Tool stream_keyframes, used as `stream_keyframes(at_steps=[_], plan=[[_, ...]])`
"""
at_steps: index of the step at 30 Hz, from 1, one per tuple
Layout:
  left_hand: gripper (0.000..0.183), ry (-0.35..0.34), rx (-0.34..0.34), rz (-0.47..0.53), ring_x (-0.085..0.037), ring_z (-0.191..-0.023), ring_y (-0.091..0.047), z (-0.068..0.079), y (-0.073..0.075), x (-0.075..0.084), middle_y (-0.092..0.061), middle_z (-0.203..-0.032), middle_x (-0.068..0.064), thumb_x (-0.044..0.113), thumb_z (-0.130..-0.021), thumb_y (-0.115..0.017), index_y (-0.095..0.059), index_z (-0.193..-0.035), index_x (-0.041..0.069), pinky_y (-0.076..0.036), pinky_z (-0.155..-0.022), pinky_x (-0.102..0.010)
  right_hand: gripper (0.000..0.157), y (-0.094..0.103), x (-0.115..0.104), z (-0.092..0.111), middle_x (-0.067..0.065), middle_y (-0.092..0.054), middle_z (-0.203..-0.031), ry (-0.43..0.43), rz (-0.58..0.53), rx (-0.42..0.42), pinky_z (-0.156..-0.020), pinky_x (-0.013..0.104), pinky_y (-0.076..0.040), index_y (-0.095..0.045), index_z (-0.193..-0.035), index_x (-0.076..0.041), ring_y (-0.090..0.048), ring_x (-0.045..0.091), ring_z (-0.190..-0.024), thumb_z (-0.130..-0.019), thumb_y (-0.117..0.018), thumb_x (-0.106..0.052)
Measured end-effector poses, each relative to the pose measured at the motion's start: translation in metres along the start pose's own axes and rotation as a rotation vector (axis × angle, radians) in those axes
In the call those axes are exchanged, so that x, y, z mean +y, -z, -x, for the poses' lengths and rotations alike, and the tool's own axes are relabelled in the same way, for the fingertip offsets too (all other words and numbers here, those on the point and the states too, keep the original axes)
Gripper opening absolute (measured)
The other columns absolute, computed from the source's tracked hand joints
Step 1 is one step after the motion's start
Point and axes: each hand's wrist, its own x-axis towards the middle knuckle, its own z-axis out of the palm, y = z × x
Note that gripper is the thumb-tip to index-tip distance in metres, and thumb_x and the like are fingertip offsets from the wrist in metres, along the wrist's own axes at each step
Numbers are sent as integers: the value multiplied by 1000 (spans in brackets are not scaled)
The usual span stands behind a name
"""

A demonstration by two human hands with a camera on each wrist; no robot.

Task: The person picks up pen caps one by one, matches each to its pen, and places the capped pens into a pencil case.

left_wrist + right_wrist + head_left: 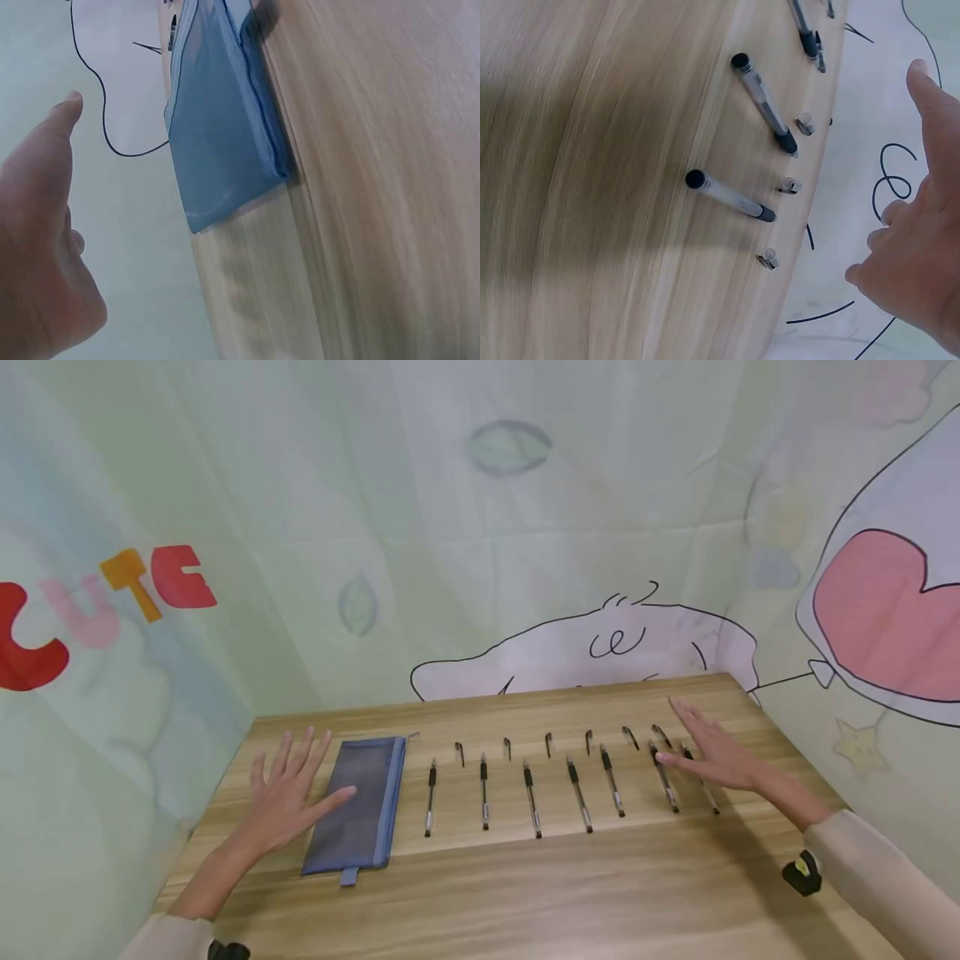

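The left hand is spread wide, palm down, above the left part of the worktop, its thumb reaching across the blue pouch; the left wrist view shows a gap between hand and pouch. The right hand hovers near the worktop's right edge with fingers straight and thumb stretched out, over the last two pens of a row.

The pouch lies flat, just in from the far left corner. Its panel is a greyish-blue mesh, bound in brighter blue, with a zip band along its right side and a small fabric tab at its near end.

Seven slim pens run from beside the pouch toward the right edge, well apart and slightly uneven. Each has a clear barrel, a black grip, a tip toward the far edge and a dark end toward the person. Between them and the far edge lie clear caps with black clips, six showing in the head view.

The worktop is pale wood grain with a seam running across it. Beige sleeves cover the forearms. Around stands a pale green cloth printed with the letters CUTE, leaf shapes, a line-drawn character and a balloon bearing a pink heart.
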Motion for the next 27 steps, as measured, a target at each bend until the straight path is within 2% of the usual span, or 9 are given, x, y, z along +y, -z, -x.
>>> stream_keyframes(at_steps=[5, 10, 13, 18, 22, 27], plan=[[99, -4, -12, 6, -47, -157, 1, -3, 3, 8, -9, -170, -22, 60, -93, -62, -8, -166, 21, 5, -116, -78, 101, 2, -4, -3, 31, 2, -168, -34, -138, -59, -114, 80, -14, 11, -164, -16, -6, 60, -150, -100, -62, -44], [97, -15, -29, 62, -50, -156, -7, -2, 3, 13, -17, -169, -25, 56, -94, -64, -12, -165, 16, 0, -116, -77, 97, 1, -5, -4, 28, 0, -169, -41, -226, -95, -109, 83, -18, 15, -163, -24, -9, 62, -149, -103, -59, -42], [94, -24, -38, 98, -51, -154, -15, -2, 2, 17, -23, -167, -24, 53, -94, -65, -16, -165, 13, -3, -116, -77, 90, 1, -6, -7, 31, -2, -168, -17, -311, -107, -109, 84, -18, 12, -164, -19, -9, 62, -149, -106, -55, -35], [89, -26, -76, 169, -52, -150, -23, -3, 0, 23, -30, -165, -24, 49, -97, -63, -17, -165, 13, -9, -112, -77, 74, 3, -10, -11, 32, -7, -167, -6, -440, -112, -115, 76, -22, 0, -164, -6, -14, 58, -151, -111, -44, -31], [85, -7, -119, 246, -56, -148, -25, -2, -2, 26, -30, -164, -27, 46, -100, -60, -14, -165, 18, -15, -109, -79, 70, 3, -14, -12, 27, -12, -169, -25, -506, -121, -118, 72, -23, -8, -164, -7, -19, 53, -152, -111, -41, -36], [75, -37, -147, 310, -54, -141, -40, 0, -7, 28, -48, -154, -25, 40, -102, -61, -26, -163, 15, -31, -106, -79, 66, 0, -14, -12, 25, -14, -169, -7, -590, -148, -120, 66, -23, -7, -165, -10, -19, 50, -153, -112, -39, -34]])
